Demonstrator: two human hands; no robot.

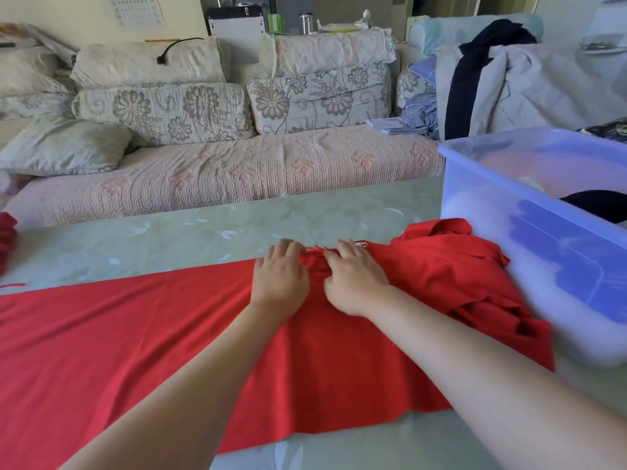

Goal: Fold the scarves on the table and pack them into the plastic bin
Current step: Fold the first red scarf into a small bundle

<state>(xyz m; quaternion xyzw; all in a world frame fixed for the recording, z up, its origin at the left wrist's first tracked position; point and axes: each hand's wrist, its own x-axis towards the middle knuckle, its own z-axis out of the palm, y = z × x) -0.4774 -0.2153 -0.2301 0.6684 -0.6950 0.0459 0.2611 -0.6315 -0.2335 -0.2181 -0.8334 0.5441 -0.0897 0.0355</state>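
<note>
A large red scarf lies spread across the pale green table, its right end bunched up against the plastic bin. My left hand and my right hand sit side by side on the scarf's far fringed edge, fingers curled into the gathered cloth there. The translucent bin stands at the right, with a dark folded item inside it.
Another red cloth lies at the table's far left edge. A floral sofa with cushions runs behind the table. Clothes are piled on the sofa's right end behind the bin.
</note>
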